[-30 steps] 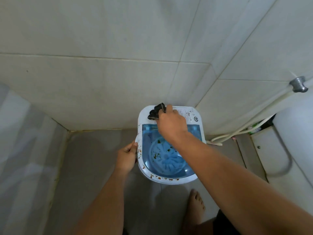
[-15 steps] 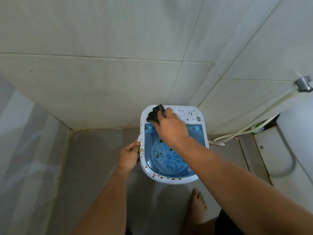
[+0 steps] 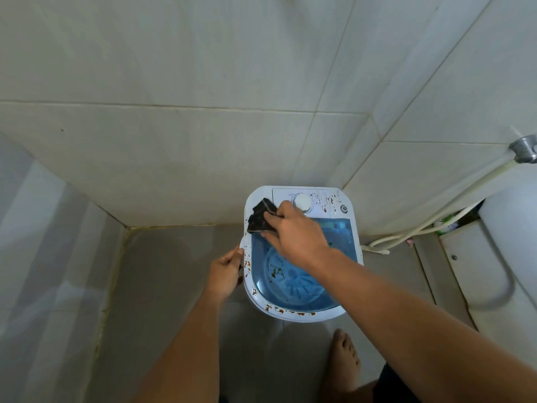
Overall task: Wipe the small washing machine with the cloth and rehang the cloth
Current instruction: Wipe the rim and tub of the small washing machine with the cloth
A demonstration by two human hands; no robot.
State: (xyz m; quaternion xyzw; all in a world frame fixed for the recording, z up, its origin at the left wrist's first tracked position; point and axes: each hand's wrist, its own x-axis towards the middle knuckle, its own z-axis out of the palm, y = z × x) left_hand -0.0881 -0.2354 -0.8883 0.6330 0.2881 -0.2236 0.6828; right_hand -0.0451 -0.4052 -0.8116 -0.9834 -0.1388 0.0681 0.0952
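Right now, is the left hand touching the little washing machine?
Touching. The head view shows the left hand holding the white left rim of the washing machine, with its thumb tip right on the edge and no gap showing.

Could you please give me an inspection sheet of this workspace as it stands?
Surface: grey tiled floor, washing machine standing on it near the wall corner.
Job's things: machine rim spotted with brown stains; dark cloth on its back-left corner.
Clutter: specks inside the blue tub.
Hands: right hand holds the cloth against the machine; left hand grips its left rim.
Cables: white hose runs from a wall fitting to the floor, right of the machine.
Surroundings: tiled walls; white fixture at right; bare foot in front.
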